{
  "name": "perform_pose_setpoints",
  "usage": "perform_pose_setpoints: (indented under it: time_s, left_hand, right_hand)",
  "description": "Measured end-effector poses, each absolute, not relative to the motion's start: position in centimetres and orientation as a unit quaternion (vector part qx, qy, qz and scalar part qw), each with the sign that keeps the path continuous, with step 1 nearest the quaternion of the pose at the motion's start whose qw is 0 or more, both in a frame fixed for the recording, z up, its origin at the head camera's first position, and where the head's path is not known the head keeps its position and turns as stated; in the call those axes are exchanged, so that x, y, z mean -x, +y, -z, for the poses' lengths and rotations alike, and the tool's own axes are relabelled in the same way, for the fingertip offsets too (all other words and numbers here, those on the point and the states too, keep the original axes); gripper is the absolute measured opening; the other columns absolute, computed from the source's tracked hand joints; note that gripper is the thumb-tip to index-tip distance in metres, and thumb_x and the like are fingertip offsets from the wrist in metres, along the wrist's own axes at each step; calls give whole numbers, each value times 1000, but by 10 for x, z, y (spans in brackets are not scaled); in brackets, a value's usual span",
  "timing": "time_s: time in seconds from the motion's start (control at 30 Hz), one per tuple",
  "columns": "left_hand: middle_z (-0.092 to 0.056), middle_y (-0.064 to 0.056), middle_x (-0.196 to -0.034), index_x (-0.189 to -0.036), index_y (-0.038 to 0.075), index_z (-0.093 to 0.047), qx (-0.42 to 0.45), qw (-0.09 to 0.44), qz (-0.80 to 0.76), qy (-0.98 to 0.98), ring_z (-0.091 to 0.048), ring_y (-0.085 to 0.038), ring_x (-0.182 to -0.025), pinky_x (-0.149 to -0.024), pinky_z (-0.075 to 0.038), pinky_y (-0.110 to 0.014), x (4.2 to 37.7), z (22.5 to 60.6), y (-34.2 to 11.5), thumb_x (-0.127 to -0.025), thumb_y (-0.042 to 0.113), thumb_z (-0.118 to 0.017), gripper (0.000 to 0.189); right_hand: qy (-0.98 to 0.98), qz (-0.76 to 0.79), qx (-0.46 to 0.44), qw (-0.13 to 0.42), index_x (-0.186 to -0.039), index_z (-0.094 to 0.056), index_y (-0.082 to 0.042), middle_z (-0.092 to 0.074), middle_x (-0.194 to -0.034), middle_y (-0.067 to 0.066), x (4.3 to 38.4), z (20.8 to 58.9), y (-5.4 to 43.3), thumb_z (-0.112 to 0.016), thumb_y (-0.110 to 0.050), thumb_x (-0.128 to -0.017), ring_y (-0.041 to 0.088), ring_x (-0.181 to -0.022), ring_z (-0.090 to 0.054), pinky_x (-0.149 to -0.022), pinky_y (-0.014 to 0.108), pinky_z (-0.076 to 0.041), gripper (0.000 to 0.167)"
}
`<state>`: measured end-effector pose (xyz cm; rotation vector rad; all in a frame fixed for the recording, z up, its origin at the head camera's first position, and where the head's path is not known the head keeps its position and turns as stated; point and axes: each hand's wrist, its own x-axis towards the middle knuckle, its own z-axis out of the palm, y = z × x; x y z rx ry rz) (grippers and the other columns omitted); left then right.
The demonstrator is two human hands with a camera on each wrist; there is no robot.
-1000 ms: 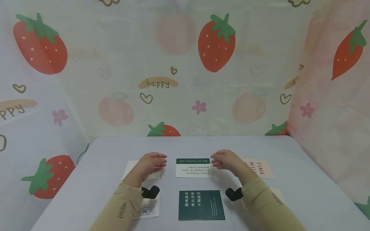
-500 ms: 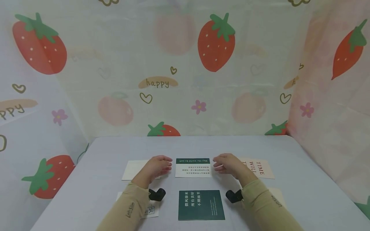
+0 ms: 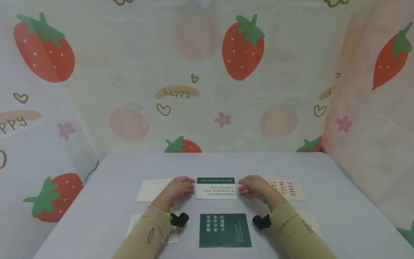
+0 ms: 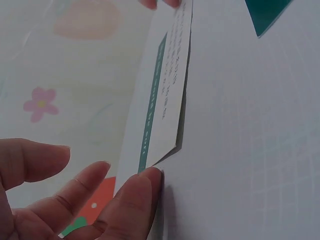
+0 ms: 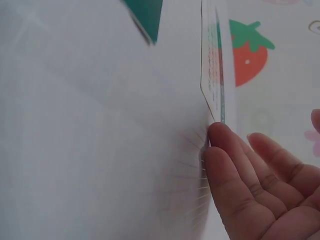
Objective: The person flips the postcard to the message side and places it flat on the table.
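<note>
A white card with a green band and small print (image 3: 216, 192) lies at the back middle of the table, between both hands. At its left end is my left hand (image 3: 179, 191), fingers relaxed and spread. In the left wrist view its lower fingertips (image 4: 147, 182) reach the corner of the card (image 4: 170, 120). My right hand (image 3: 254, 189) is beside the right end, fingers loosely bent and apart from the thumb. The right wrist view has its fingertips (image 5: 220, 134) right at the card's corner. Neither hand holds anything.
Nearer me lies a dark green card (image 3: 225, 230). A blank cream card (image 3: 152, 190) and a card with a blue stamp (image 3: 171, 238) are partly behind the left arm. On the right, a pink lettered card (image 3: 295, 189) and a cream card (image 3: 310, 219) are partly covered.
My left hand has moved right, up to the white and green card's left end. The right hand has shifted slightly toward me. The cards stay in place.
</note>
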<state>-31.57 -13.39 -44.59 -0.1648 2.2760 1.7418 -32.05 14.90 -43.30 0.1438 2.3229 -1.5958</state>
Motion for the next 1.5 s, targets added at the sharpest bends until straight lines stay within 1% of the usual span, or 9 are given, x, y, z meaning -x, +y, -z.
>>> perform_pose_setpoints:
  time_s: [0.17,0.27,0.57,0.8,1.03,1.2,1.33,1.5]
  left_hand:
    - [-60,-12,-97,-111,2,-59,65,141,-601,784,-60,-19,-82,-74,-52,-28,315,447,-133,-89,12,-53,25]
    - [-60,-13,-97,-111,1,-58,64,145,-605,780,-61,-20,-83,-75,-53,-29,315,446,-131,-88,11,-53,25]
    - [-60,-13,-98,-112,0,-57,68,154,-611,774,-60,-19,-81,-74,-53,-28,315,444,-128,-88,10,-54,26]
    - [-58,-13,-103,-111,3,-58,80,157,-600,781,-57,-20,-83,-72,-53,-27,314,441,-123,-89,12,-54,24]
    - [-57,-10,-106,-111,7,-59,65,137,-588,794,-56,-20,-87,-71,-52,-27,316,448,-120,-90,13,-53,23]
    - [-58,-10,-102,-109,7,-60,63,118,-593,794,-56,-20,-83,-69,-52,-27,319,451,-119,-89,11,-52,21]
    - [-58,-10,-103,-108,6,-60,63,105,-594,795,-57,-20,-80,-66,-52,-26,317,450,-117,-88,8,-52,21]
    - [-58,-11,-103,-109,6,-60,64,93,-592,798,-57,-19,-79,-65,-51,-26,315,448,-115,-87,5,-52,23]
  right_hand:
    - [810,562,-47,160,-112,-53,5,-66,-93,13,319,434,148,-54,-21,-91,20,-79,-65,-72,33,-54,33]
    - [808,564,-44,164,-112,-54,5,-66,-93,13,318,433,146,-54,-21,-91,21,-81,-66,-73,33,-54,33]
    - [808,562,-42,171,-110,-55,5,-66,-93,14,317,432,145,-53,-20,-91,22,-82,-66,-73,33,-54,32]
    - [811,560,-38,165,-109,-56,5,-66,-91,13,318,434,145,-53,-19,-91,21,-80,-66,-72,32,-54,30]
    - [810,562,-39,163,-108,-56,5,-66,-90,12,319,434,145,-54,-20,-91,20,-78,-66,-71,32,-54,30]
    - [809,564,-42,163,-107,-57,5,-66,-89,12,319,434,146,-54,-20,-91,20,-78,-66,-71,32,-54,30]
    - [806,569,-42,161,-107,-57,5,-66,-90,12,318,435,146,-54,-20,-91,20,-78,-66,-72,32,-54,29]
    - [801,576,-42,159,-108,-57,5,-66,-92,14,318,436,146,-53,-19,-92,21,-79,-65,-73,33,-54,30]
